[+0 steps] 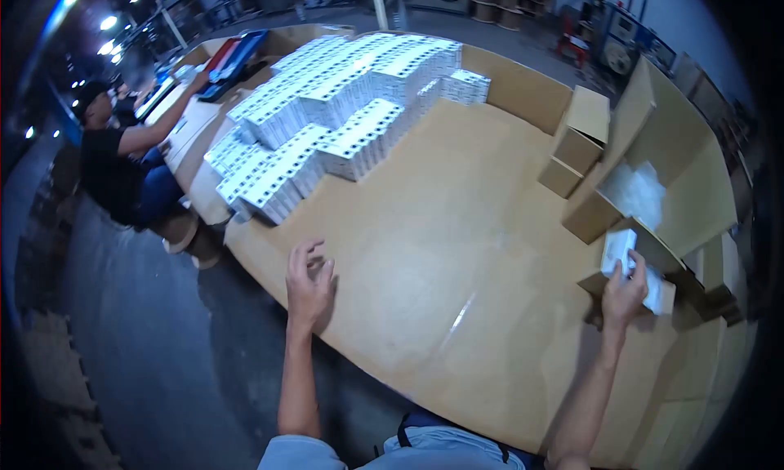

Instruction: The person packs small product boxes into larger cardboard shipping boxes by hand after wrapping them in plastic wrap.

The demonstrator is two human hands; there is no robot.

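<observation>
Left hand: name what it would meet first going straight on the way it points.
Probably the near rows of stacked white boxes: the left hand points toward them across the brown tabletop, though its height above that surface is hard to judge from this one view.

On my feed I've got one small white box (618, 252), held kinda tilted, toward the right edge of the table (433, 233).

Box stacks (351, 94) far left on table (441, 249); cartons (585, 115) right; person (110, 168) left of stacks.
</observation>
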